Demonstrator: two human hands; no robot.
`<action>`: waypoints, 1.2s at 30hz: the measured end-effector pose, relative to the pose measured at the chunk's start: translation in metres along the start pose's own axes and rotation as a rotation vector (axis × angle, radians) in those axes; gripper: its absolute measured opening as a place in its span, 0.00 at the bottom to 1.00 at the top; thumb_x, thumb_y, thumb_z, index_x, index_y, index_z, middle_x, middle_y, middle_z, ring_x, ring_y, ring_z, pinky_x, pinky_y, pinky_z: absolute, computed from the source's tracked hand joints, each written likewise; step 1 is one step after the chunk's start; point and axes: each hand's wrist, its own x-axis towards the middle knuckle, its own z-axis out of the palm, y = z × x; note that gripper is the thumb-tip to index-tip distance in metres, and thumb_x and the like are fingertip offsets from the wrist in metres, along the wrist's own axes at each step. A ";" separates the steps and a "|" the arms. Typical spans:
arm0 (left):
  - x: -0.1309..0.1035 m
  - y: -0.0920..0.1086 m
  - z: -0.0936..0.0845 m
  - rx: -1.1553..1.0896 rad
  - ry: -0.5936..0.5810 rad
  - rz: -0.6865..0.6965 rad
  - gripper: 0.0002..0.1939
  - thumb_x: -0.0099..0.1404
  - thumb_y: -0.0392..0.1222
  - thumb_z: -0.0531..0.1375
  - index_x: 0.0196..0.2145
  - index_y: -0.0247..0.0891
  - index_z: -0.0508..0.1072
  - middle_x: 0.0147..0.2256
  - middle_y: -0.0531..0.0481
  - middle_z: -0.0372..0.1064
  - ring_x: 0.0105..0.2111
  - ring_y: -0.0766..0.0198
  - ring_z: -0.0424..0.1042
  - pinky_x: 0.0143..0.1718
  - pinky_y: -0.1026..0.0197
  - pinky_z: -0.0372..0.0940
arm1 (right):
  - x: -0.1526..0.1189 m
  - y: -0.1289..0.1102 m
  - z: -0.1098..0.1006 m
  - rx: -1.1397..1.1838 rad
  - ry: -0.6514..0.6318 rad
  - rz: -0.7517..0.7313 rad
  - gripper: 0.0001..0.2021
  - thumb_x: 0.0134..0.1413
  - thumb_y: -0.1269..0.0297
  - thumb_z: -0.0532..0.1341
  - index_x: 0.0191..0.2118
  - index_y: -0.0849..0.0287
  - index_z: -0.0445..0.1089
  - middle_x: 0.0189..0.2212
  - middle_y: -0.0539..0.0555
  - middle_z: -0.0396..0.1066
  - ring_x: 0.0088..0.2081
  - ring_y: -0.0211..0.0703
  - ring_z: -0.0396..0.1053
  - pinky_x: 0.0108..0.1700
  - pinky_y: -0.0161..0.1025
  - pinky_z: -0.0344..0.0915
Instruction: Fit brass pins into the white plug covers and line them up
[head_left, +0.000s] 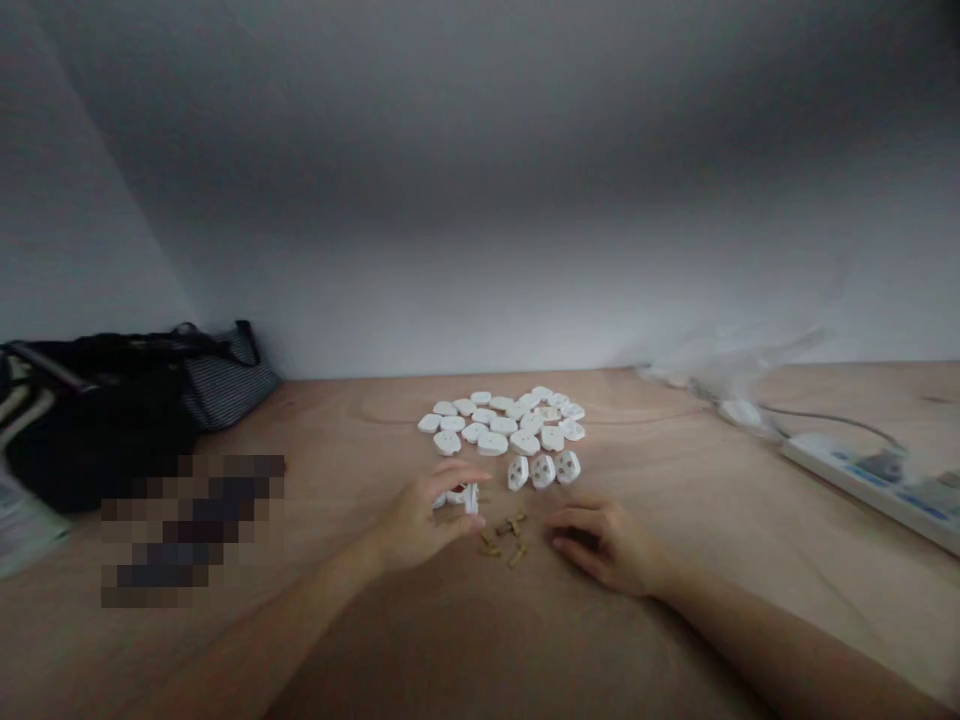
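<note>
My left hand (427, 515) is closed round a white plastic plug housing (471, 498), gripped on edge between thumb and fingers. A brass-coloured pin seems to stick out of its right side. My right hand (604, 545) rests on the table with loosely curled fingers, a gap between thumb and forefinger and nothing visible in it. Between the hands lie several small brass pins (514, 525). Just beyond them, 3 white plug housings (543, 471) stand in a row, their openings facing me. Farther back, several more white plug housings (493, 443) lie in a group.
A black bag (97, 420) stands at the left on the wooden table (360, 640), near a pixelated dark object (202, 530). At the right are a white power strip (870, 480) with a cable and a clear plastic bag (727, 370). A pale wall (450, 300) closes the back.
</note>
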 end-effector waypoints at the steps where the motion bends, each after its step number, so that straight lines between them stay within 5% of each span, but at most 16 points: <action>1: -0.009 0.003 0.001 -0.017 0.020 0.010 0.19 0.55 0.43 0.63 0.45 0.39 0.70 0.46 0.45 0.68 0.47 0.54 0.67 0.48 0.55 0.61 | 0.000 0.000 0.000 -0.001 0.001 -0.006 0.11 0.54 0.69 0.56 0.42 0.57 0.71 0.35 0.55 0.72 0.36 0.43 0.69 0.38 0.38 0.66; 7: -0.036 0.005 0.016 -0.142 0.109 -0.021 0.14 0.51 0.41 0.66 0.37 0.38 0.70 0.42 0.46 0.69 0.44 0.55 0.69 0.47 0.54 0.63 | 0.001 0.002 0.003 -0.007 0.014 -0.005 0.10 0.54 0.69 0.56 0.41 0.56 0.71 0.35 0.54 0.72 0.37 0.43 0.69 0.39 0.39 0.66; 13: -0.033 0.008 0.016 -0.201 0.122 -0.149 0.22 0.51 0.39 0.66 0.43 0.39 0.65 0.41 0.47 0.69 0.43 0.56 0.69 0.45 0.55 0.64 | 0.001 -0.001 0.001 0.005 0.000 -0.019 0.10 0.54 0.70 0.56 0.41 0.56 0.71 0.35 0.54 0.72 0.36 0.43 0.69 0.38 0.38 0.66; 21: -0.031 0.008 0.013 -0.101 0.133 0.005 0.12 0.51 0.40 0.66 0.33 0.37 0.69 0.38 0.48 0.67 0.40 0.59 0.68 0.43 0.59 0.63 | 0.000 0.002 0.003 -0.001 -0.002 -0.013 0.10 0.54 0.70 0.56 0.41 0.56 0.71 0.34 0.54 0.71 0.37 0.43 0.68 0.39 0.39 0.65; 26: -0.031 0.010 0.011 -0.044 0.142 0.024 0.16 0.53 0.39 0.65 0.40 0.39 0.69 0.40 0.47 0.66 0.41 0.59 0.67 0.43 0.58 0.63 | 0.000 0.000 0.003 0.003 0.007 -0.016 0.11 0.54 0.70 0.56 0.41 0.56 0.71 0.36 0.54 0.72 0.38 0.43 0.68 0.40 0.39 0.65; 31: -0.032 0.013 0.010 0.010 0.084 0.035 0.06 0.58 0.38 0.60 0.34 0.38 0.72 0.41 0.45 0.63 0.41 0.58 0.67 0.44 0.58 0.63 | 0.001 -0.001 0.001 -0.012 -0.004 -0.010 0.10 0.54 0.70 0.56 0.41 0.56 0.71 0.35 0.54 0.72 0.37 0.43 0.68 0.39 0.38 0.65; 36: -0.035 0.008 0.012 -0.044 0.159 -0.028 0.20 0.55 0.39 0.63 0.45 0.40 0.65 0.43 0.46 0.66 0.44 0.56 0.67 0.47 0.54 0.61 | 0.001 -0.002 0.001 0.006 -0.006 -0.011 0.11 0.54 0.71 0.56 0.41 0.56 0.71 0.36 0.54 0.72 0.38 0.42 0.68 0.39 0.37 0.65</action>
